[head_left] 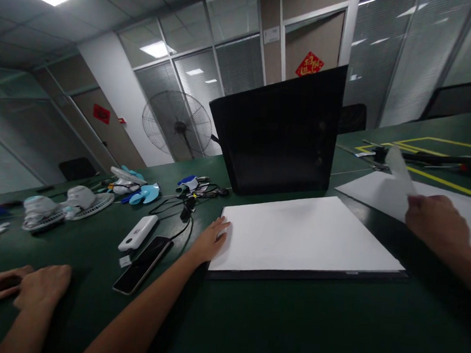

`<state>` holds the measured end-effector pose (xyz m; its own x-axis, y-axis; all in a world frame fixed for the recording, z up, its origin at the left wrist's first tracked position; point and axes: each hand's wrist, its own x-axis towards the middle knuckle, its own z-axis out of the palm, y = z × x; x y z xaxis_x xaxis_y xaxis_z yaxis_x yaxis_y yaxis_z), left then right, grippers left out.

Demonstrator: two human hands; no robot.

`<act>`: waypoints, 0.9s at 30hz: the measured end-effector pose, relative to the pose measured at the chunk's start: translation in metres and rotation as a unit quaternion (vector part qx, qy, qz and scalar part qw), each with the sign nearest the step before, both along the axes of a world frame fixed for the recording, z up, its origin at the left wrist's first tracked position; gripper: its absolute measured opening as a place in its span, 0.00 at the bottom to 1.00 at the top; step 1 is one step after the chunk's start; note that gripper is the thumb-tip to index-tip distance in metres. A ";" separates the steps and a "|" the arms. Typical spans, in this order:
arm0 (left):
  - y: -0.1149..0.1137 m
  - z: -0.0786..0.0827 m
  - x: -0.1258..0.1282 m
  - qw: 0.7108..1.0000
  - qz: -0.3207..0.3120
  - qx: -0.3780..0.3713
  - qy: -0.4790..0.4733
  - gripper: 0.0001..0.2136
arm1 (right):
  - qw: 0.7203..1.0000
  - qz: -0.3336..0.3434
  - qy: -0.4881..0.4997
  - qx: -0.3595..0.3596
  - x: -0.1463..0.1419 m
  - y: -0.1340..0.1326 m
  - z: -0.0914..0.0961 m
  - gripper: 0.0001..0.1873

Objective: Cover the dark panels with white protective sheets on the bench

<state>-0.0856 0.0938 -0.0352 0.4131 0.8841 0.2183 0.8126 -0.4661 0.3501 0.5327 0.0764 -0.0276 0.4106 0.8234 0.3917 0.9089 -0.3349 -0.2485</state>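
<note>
My left hand (212, 241) lies with spread fingers on the left edge of a large white sheet (296, 235). The sheet rests on a thin dark board (309, 276) that shows along its front edge. Off to the right, my right hand (438, 222) is closed on a thin whitish strip (401, 170), which sticks up from the fingers and is slightly blurred. Beneath that hand is a second white sheet (375, 190), partly covered by the hand and strip. Behind the first sheet a large black panel (282, 134) stands upright, leaning back.
A phone (142, 264) and a white power bank (138, 233) lie left of my forearm, near tangled cables (188, 208). Another person's hands (43, 286) rest at lower left. Shoes (81, 197) and a blue fan (145, 193) sit farther back. Yellow tape (455, 183) marks the table's right side.
</note>
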 end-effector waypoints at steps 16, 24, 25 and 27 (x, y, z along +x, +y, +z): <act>-0.002 -0.002 0.000 1.000 0.011 -0.014 -0.012 0.35 | 0.849 0.517 -0.055 -0.091 -0.198 -0.081 0.001 0.27; -0.006 0.006 0.002 1.000 0.002 -0.030 0.010 0.38 | 0.816 0.556 0.070 -0.139 -0.202 -0.092 0.013 0.32; -0.007 0.007 0.003 0.999 0.000 -0.029 0.015 0.38 | 0.809 0.567 0.076 -0.137 -0.201 -0.093 0.016 0.33; -0.008 0.010 0.005 0.999 -0.003 -0.032 0.026 0.37 | 0.810 0.572 0.078 -0.099 -0.197 -0.089 0.019 0.33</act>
